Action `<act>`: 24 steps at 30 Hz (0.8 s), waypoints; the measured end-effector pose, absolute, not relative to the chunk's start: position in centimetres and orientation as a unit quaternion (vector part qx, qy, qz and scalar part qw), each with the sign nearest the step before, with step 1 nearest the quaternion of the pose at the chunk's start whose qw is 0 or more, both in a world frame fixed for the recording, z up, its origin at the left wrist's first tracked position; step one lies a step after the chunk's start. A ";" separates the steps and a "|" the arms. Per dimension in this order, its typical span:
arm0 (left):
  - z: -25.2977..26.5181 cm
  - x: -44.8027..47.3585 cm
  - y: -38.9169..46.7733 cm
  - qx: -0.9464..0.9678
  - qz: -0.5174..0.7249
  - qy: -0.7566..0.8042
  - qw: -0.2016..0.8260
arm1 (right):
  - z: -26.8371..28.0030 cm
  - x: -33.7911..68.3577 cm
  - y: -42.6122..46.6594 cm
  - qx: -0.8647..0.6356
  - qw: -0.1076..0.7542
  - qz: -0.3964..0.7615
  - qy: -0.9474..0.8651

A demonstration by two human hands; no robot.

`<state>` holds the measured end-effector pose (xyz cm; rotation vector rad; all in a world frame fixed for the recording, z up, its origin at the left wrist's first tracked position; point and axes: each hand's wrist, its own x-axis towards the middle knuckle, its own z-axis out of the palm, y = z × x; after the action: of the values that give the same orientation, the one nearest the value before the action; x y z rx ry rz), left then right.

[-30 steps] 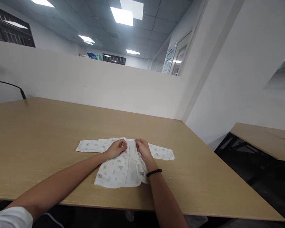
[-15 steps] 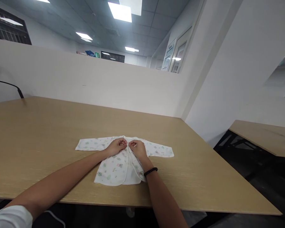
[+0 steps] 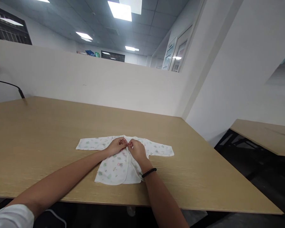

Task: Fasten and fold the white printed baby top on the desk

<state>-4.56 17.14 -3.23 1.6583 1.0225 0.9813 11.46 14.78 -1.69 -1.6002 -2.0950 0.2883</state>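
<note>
A small white baby shirt (image 3: 112, 169) with a pale green and pink print lies spread on the wooden table, its sleeves stretched out to both sides. Its front opening runs down the middle, and the lower edges part to show the plain inside. My left hand (image 3: 117, 146) pinches the fabric at the upper front edge. Close against it, my right hand (image 3: 137, 149) pinches the opposite front edge, with a black beaded bracelet (image 3: 149, 172) on the wrist. The fingertips of both hands meet near the neckline and hide the small spot between them.
The wooden table (image 3: 61, 120) reaches back to a low white partition (image 3: 109, 85). A black cable with a thin plug-like end (image 3: 21, 92) hangs over the table's far left. Beyond a gap at the right stands another table (image 3: 263, 136).
My right hand has shifted slightly left, so its fingertips now touch those of my left hand. The front edges of the shirt are drawn together at the top.
</note>
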 end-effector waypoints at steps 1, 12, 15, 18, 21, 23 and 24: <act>-3.3 -4.6 17.1 0.670 0.404 0.412 0.467 | -1.7 11.4 14.7 -0.582 0.228 0.088 -0.776; -3.7 -4.4 17.4 0.637 0.426 0.424 0.483 | -1.9 11.1 14.8 -0.594 0.246 0.118 -0.757; -3.7 -4.4 17.4 0.641 0.429 0.435 0.466 | -2.1 11.0 15.1 -0.610 0.264 0.139 -0.734; -3.9 -4.4 17.4 0.652 0.432 0.443 0.438 | -2.2 11.2 15.4 -0.604 0.282 0.164 -0.727; -4.2 -4.5 17.5 0.673 0.434 0.442 0.405 | -2.2 11.7 15.7 -0.579 0.283 0.196 -0.739; -4.5 -4.6 17.6 0.690 0.428 0.437 0.387 | -2.2 12.2 15.8 -0.571 0.270 0.210 -0.746; -4.6 -4.7 17.7 0.698 0.425 0.433 0.381 | -2.2 12.3 15.8 -0.568 0.265 0.214 -0.749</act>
<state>-4.66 17.69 -4.61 1.7806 1.1064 1.0840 12.33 15.85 -2.23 -1.5349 -2.0242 0.5774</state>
